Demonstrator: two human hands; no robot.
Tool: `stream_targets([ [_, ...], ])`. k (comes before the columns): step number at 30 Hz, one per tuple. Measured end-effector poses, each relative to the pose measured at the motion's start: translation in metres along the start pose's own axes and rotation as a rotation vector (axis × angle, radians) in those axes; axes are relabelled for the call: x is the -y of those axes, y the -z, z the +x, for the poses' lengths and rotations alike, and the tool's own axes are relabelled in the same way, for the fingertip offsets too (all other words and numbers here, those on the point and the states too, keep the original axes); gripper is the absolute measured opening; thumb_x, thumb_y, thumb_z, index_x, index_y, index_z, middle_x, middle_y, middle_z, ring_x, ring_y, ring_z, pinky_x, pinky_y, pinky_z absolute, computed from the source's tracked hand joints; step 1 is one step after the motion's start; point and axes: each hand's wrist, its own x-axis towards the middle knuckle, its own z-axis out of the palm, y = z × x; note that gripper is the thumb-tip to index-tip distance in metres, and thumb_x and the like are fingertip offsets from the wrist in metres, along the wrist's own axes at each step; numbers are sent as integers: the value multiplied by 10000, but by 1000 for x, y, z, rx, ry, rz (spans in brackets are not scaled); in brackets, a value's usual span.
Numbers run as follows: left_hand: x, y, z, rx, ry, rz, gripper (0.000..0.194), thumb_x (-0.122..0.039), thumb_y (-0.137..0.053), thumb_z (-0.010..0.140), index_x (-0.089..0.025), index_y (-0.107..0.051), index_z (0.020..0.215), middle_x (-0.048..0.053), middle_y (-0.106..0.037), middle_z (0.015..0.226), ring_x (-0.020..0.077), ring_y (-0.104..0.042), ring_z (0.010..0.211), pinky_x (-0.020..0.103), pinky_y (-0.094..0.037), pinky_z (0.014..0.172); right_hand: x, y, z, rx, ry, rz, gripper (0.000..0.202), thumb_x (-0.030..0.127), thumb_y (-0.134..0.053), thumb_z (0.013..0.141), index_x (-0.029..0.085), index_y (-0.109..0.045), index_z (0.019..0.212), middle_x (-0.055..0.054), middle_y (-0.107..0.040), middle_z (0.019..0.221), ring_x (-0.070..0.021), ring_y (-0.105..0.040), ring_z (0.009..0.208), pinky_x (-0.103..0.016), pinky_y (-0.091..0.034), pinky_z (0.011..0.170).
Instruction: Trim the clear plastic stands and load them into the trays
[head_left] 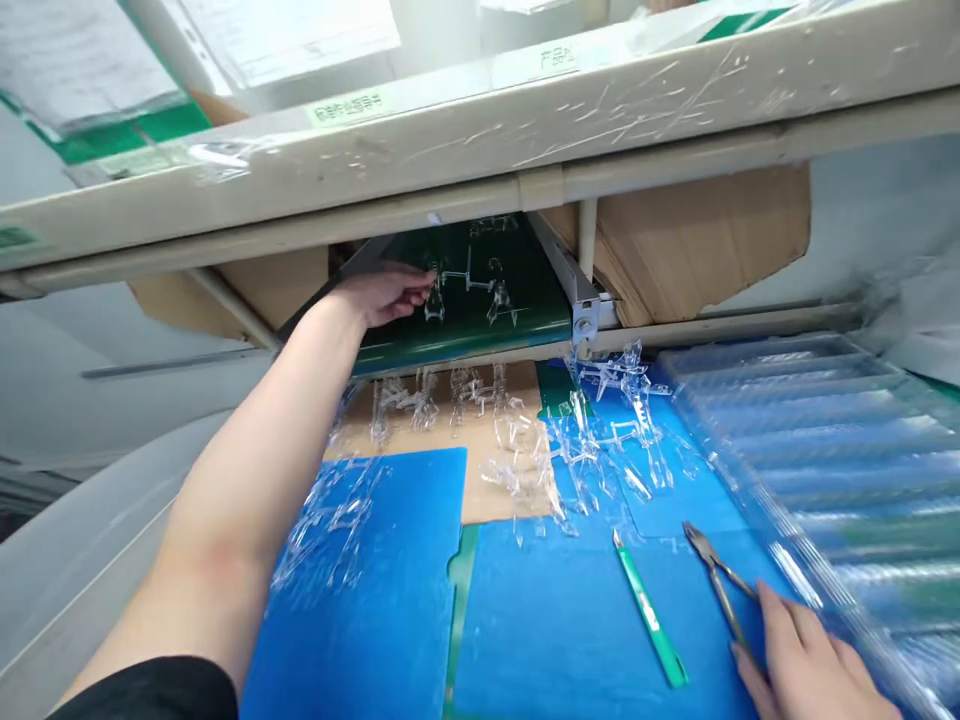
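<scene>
My left hand (394, 292) reaches onto the dark green conveyor belt (536, 318), its fingers pinched on the left end of a clear plastic part (477, 284). At the lower right, my right hand (810, 660) is closed around the handles of metal pliers (720, 580), whose jaws point up and left. A green craft knife (649, 610) lies on the blue sheet (547, 620) left of the pliers. Several clear plastic parts (581, 440) are spread below the belt, over brown cardboard and blue sheets.
A beige shelf beam (465, 130) crosses above the belt. On the right stands a clear ribbed tray (847, 450). Cardboard pieces (697, 235) flank the belt, and a metal bracket (585, 315) sits at its right front corner.
</scene>
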Motion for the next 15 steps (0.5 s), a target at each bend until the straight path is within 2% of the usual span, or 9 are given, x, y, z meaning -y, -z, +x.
stream_targets([
  [2,21,11,-71,27,37,-127,450,-474,-720,1059,-169,-572,762,28,-561,690,89,-477,607,251,-399,575,11,14,11,79,-12,-70,542,468,-509,933,124,-729,1290,-271,-737,1210,-450,-767,904,-586,-615,715],
  [4,40,13,-147,19,62,-308,481,-545,-795,968,-185,-567,745,29,-584,677,86,-453,554,247,-349,515,27,30,10,59,-76,-55,569,413,-482,916,56,-710,1296,-301,-715,1204,-473,-762,990,-600,-621,819],
  [6,54,4,-222,-18,77,-525,462,-565,-872,878,-188,-628,769,29,-623,669,95,-486,525,240,-336,483,47,50,-6,-10,-139,76,522,405,-476,922,89,-704,1269,-268,-724,1177,-462,-751,1052,-595,-609,913],
  [7,59,-5,-256,-40,86,-604,456,-570,-896,855,-188,-657,783,26,-638,658,99,-504,515,235,-340,475,59,60,-20,-15,-161,203,473,424,-490,941,133,-698,1251,-227,-736,1152,-431,-753,1041,-565,-612,918],
  [8,62,-15,-286,-50,99,-664,457,-577,-911,842,-187,-677,793,23,-652,649,103,-521,507,231,-354,473,73,71,-38,31,-172,361,422,457,-525,962,177,-689,1232,-182,-746,1122,-394,-758,1013,-520,-621,899],
  [10,67,-41,-336,-36,136,-740,485,-608,-919,837,-182,-691,793,16,-664,625,103,-533,485,226,-384,474,109,90,-75,268,-164,699,386,539,-626,987,229,-675,1213,-113,-754,1078,-324,-759,954,-422,-630,846],
  [12,73,-65,-374,25,181,-827,509,-631,-909,855,-174,-694,793,12,-670,610,97,-531,466,220,-402,477,152,102,-107,609,-96,928,386,559,-669,1018,235,-681,1228,-97,-757,1103,-288,-745,990,-367,-623,877],
  [14,80,-85,-402,104,218,-917,507,-626,-887,894,-166,-697,801,9,-673,604,88,-531,459,210,-410,483,193,101,-126,841,-49,978,345,539,-633,1073,241,-676,1242,-75,-737,1136,-259,-706,1023,-356,-587,936],
  [15,83,-91,-414,141,231,-955,496,-613,-877,915,-163,-698,806,8,-674,603,84,-532,459,204,-413,485,209,97,-131,902,-41,974,322,531,-595,1101,246,-666,1234,-60,-716,1124,-247,-681,1030,-358,-562,958],
])
